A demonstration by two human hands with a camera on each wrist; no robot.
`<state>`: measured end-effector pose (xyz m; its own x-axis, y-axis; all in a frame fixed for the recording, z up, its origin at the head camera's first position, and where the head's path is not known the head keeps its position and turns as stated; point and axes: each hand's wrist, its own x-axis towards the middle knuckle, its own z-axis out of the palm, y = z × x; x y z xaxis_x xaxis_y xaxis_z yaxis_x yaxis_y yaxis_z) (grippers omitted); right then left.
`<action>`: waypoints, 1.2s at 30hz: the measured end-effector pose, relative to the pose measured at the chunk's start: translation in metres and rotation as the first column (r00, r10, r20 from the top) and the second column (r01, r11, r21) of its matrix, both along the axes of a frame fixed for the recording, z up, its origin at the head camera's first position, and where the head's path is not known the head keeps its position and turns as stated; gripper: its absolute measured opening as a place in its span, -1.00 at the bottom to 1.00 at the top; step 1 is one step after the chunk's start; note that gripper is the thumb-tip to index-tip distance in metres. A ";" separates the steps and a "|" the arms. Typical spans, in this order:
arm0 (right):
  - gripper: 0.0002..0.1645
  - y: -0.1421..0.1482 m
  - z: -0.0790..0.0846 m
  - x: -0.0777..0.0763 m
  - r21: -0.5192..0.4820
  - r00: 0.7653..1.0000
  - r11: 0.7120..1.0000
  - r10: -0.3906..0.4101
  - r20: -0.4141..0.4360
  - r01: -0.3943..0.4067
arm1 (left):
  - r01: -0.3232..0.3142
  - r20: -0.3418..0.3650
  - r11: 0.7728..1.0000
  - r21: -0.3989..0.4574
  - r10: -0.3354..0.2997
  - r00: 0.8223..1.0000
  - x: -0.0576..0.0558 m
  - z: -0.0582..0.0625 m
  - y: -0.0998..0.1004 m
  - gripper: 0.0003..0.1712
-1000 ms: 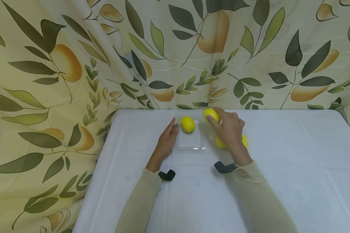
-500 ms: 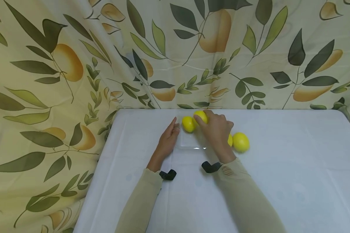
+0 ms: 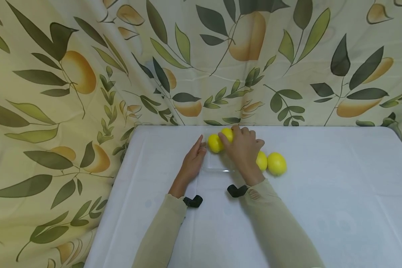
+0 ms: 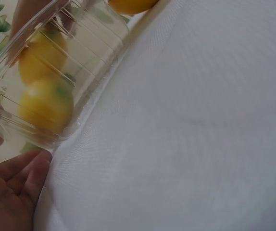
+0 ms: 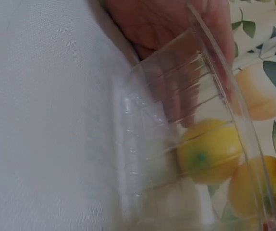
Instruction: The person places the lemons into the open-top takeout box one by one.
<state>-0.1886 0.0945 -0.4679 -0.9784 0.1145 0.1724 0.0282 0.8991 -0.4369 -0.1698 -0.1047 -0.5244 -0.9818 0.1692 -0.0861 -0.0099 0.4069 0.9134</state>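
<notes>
A clear plastic box [image 3: 217, 165] stands on the table with a yellow lemon [image 3: 215, 143] in its far left part. The left hand [image 3: 192, 160] rests along the box's left side, its fingers mostly straight. Over the far right part of the box, the right hand [image 3: 242, 152] holds a second lemon [image 3: 226, 134] between thumb and fingers. Through the clear wall in the left wrist view, the lemon in the box [image 4: 46, 103] shows close to the held lemon [image 4: 43, 57]. The right hand covers much of the box's right side.
Two more lemons sit side by side right of the box: a partly covered lemon [image 3: 261, 160] and a fully visible lemon [image 3: 276, 163]. A white cloth [image 3: 338, 201] covers the table. A leaf-and-fruit patterned curtain [image 3: 221, 74] hangs behind and to the left.
The right hand has carried its lemon leftward from beside the box and lowered it over the box's far right part. The two lemons on the table have come into view. The left hand stays put.
</notes>
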 end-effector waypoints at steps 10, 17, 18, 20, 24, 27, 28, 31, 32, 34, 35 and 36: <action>-0.33 0.013 0.001 0.003 0.005 0.985 0.985 0.174 0.001 -0.174 | -0.003 0.019 1.000 -0.008 0.004 1.000 0.000 0.001 0.000 -0.33; -0.34 0.019 -0.002 0.002 0.012 0.970 0.970 0.242 0.025 -0.242 | 0.002 0.010 1.000 -0.006 -0.002 1.000 0.000 0.000 0.000 -0.33; -0.34 0.020 -0.002 0.001 0.012 0.970 0.970 0.242 0.028 -0.242 | 0.002 0.007 1.000 -0.005 -0.002 1.000 0.001 0.000 0.000 -0.33; -0.34 0.020 -0.003 0.000 0.014 0.969 0.970 0.244 0.028 -0.244 | 0.002 0.001 1.000 -0.005 -0.002 1.000 0.000 0.000 0.000 -0.33; -0.34 0.021 -0.005 -0.001 0.033 0.969 0.969 0.242 0.040 -0.243 | 0.003 -0.005 1.000 -0.006 -0.003 1.000 0.000 0.000 0.000 -0.34; -0.33 0.021 -0.004 -0.001 0.046 0.970 0.970 0.236 0.051 -0.239 | 0.006 -0.007 1.000 -0.007 -0.006 1.000 0.000 0.000 0.001 -0.34; -0.32 0.021 -0.004 -0.001 0.050 0.971 0.970 0.235 0.054 -0.238 | 0.006 -0.007 1.000 -0.009 -0.006 1.000 0.000 0.000 0.001 -0.33; -0.32 0.022 -0.004 -0.001 0.058 0.969 0.969 0.237 0.065 -0.241 | 0.003 -0.007 1.000 -0.011 -0.003 1.000 0.000 0.000 0.001 -0.34; -0.31 0.022 -0.004 -0.001 0.062 0.968 0.968 0.239 0.070 -0.243 | 0.002 -0.006 1.000 -0.012 -0.002 1.000 0.000 0.000 0.001 -0.34; -0.31 0.022 -0.004 0.000 0.070 0.967 0.966 0.242 0.082 -0.248 | 0.002 -0.004 1.000 -0.013 -0.002 1.000 0.000 0.000 0.001 -0.34; -0.31 0.022 -0.004 0.000 0.075 0.966 0.965 0.243 0.087 -0.250 | 0.001 -0.004 1.000 -0.014 -0.001 1.000 0.000 0.000 0.001 -0.34; -0.31 0.022 -0.004 0.000 0.080 0.965 0.965 0.244 0.093 -0.251 | 0.001 -0.004 1.000 -0.014 -0.001 1.000 0.000 0.000 0.001 -0.34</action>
